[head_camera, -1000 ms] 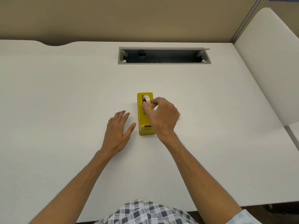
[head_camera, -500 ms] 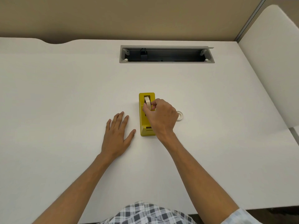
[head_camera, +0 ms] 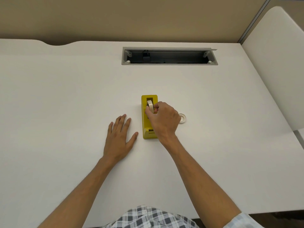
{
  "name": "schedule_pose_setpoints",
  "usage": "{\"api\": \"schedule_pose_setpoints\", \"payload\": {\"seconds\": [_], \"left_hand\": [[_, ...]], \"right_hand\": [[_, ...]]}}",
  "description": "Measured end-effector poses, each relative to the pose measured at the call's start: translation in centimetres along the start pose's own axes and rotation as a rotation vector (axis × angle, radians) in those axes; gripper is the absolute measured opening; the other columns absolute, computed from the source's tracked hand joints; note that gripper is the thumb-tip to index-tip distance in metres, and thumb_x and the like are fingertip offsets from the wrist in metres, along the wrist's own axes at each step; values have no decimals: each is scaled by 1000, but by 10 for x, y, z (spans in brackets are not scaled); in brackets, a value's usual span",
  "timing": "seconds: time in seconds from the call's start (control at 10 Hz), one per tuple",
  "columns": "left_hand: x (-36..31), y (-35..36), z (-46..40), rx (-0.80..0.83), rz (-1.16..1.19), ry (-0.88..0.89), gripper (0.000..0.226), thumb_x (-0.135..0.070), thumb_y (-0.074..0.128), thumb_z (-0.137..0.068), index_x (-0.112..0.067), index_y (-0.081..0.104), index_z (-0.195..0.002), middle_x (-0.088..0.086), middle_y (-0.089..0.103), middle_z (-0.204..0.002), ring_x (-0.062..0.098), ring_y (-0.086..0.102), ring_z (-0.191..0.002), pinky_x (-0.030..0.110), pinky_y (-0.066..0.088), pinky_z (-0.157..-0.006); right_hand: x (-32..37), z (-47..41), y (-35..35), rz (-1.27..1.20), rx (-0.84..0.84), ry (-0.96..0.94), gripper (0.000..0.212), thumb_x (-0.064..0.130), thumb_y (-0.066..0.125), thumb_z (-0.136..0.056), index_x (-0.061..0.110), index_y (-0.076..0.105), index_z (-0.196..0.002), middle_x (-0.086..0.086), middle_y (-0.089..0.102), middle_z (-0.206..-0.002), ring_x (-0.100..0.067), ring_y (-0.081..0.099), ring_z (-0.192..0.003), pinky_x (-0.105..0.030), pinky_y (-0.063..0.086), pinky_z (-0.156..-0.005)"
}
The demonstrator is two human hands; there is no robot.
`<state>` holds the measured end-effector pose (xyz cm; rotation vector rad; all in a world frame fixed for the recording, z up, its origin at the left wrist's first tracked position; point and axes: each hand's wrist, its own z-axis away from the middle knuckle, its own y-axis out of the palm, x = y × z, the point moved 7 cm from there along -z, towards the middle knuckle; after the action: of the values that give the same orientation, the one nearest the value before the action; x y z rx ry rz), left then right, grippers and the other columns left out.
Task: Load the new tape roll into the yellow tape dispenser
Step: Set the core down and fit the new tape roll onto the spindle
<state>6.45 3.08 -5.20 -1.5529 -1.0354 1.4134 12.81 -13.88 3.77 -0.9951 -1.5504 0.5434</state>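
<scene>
Left hand (head_camera: 118, 137) slid off the dispenser (head_camera: 149, 116), now flat on the surface (head_camera: 65, 96), fingers spread. Right hand (head_camera: 162, 120) pinches the roll (head_camera: 150, 106), upright in the dispenser slot. Seating step; next: push down, then thread tape to the cutter. Spare ring (head_camera: 182, 118) sits right

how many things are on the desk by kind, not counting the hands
tape rolls: 2, one upright in the right hand at the dispenser slot, one flat on the desk
tape dispensers: 1, yellow
total: 3
</scene>
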Motion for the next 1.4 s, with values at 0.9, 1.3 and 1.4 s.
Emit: {"api": "schedule_pose_setpoints", "payload": {"seconds": [0.9,1.3,1.4], "left_hand": [[1,1,0,-10,4,3,68,-57,26,-93,-19,32,-148,3,24,-159,17,15,-149,40,9,-122],[1,1,1,-8,-1,-2,69,-58,25,-92,-18,32,-148,3,24,-160,17,16,-149,41,10,-121],[1,0,1,-8,1,-3,69,-58,25,-92,-18,32,-148,3,24,-160,17,16,-149,41,10,-121]], "right_hand": [[0,-9,4,86,77,61,26,43,65,-79,18,66,-70,3,65,-64,-19,52,-57,-26,29,-52],[0,-11,5,134,95,53,29,45,64,-79,18,66,-69,2,64,-65,-20,53,-57,-26,30,-52],[-1,-11,5,149,95,42,31,47,64,-79,17,65,-71,2,64,-65,-22,58,-59,-26,31,-52]]}}
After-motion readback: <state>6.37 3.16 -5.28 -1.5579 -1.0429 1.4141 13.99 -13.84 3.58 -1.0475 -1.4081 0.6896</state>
